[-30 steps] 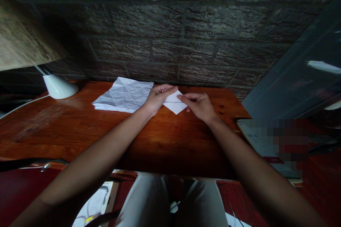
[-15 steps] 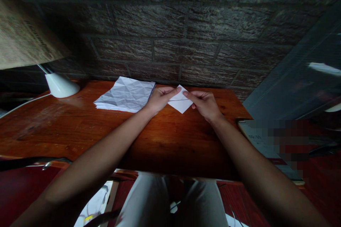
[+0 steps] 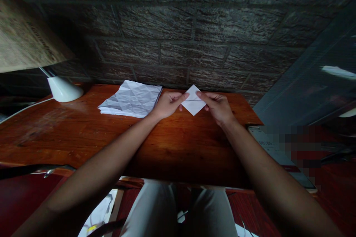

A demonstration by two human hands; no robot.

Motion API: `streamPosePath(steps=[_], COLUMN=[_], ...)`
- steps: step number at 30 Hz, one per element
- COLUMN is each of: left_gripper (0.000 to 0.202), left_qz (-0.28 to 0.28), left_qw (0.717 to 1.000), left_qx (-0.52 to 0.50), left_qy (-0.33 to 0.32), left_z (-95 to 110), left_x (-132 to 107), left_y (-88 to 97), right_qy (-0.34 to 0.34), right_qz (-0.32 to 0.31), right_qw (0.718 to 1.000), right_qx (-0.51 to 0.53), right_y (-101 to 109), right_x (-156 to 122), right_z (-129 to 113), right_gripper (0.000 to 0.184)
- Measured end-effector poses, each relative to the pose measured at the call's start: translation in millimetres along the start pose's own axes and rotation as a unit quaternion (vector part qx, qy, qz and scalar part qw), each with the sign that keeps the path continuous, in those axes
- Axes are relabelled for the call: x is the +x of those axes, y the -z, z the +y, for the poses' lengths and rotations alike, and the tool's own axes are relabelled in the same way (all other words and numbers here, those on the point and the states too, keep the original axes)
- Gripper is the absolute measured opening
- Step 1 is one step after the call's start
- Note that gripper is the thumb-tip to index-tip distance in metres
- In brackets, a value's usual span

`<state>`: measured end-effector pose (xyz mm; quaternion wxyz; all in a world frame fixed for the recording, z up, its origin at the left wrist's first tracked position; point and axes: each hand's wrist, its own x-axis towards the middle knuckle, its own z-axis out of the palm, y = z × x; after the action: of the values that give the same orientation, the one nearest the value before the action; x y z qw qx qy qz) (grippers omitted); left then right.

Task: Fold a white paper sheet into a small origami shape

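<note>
A small white folded paper square [image 3: 193, 99] stands as a diamond with a crease across its middle, held above the far part of the wooden desk [image 3: 116, 140]. My left hand [image 3: 168, 104] pinches its left corner with fingers closed. My right hand [image 3: 218, 107] pinches its right corner the same way. Both forearms reach forward over the desk.
A creased white sheet stack [image 3: 130, 99] lies left of the hands by the brick wall [image 3: 178, 26]. A white lamp base [image 3: 63, 89] and its shade [image 3: 25, 40] stand at the left. A flat device [image 3: 274, 148] lies on the right.
The paper has been opened from a flat folded shape on the desk into a diamond, lifted and shifted slightly right and away, with both hands moving to its side corners.
</note>
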<state>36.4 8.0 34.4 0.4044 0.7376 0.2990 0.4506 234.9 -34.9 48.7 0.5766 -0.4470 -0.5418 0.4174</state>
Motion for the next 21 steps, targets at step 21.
streamPosePath(steps=[21], left_gripper=[0.042], left_qz=[0.103], left_qw=[0.965], left_qx=[-0.217], left_qy=[0.105], left_z=[-1.3], left_x=[4.3], left_y=[-6.5], right_qy=[-0.033], right_qz=[-0.050], right_qw=[0.998], right_qx=[0.004], right_y=[-4.8], right_x=[-3.3], right_z=[0.6], right_gripper=[0.047])
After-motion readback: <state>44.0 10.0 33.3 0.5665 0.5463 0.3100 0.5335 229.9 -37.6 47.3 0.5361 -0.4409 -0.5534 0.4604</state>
